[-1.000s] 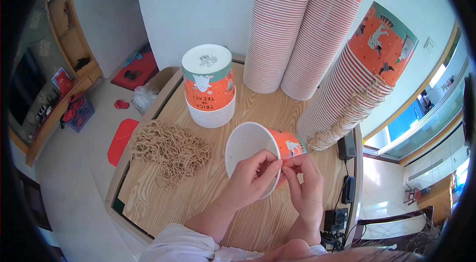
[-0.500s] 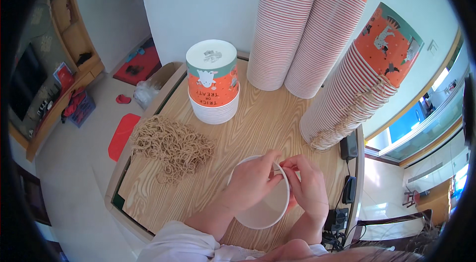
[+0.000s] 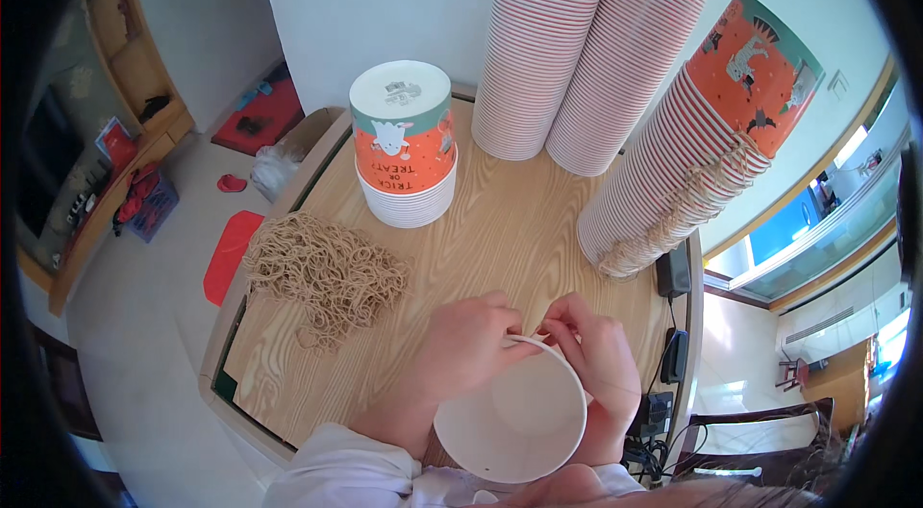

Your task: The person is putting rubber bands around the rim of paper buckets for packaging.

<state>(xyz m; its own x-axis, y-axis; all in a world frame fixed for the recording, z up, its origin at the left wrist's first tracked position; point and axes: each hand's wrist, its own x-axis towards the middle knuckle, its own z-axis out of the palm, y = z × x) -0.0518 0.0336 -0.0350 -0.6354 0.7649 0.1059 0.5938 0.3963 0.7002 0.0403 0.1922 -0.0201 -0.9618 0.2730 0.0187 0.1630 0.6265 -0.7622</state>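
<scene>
A white paper bucket is tipped so that its open mouth faces me, low at the front of the table. My left hand grips its far rim, with the thumb over the edge. Right beside it, my right hand is closed in a pinch at the same rim. Whatever lies between those fingertips is too small to make out. A loose heap of tan twine pieces lies to the left of my hands.
An upside-down stack of orange printed buckets stands behind the twine. Two tall bucket stacks rise at the back. Another stack, with twine handles, leans at the right. Black power adapters and cables line the right edge.
The bucket has tilted and its mouth has turned more toward me. Both hands have stayed at its rim, the right one shifting slightly. The whole view has moved a little.
</scene>
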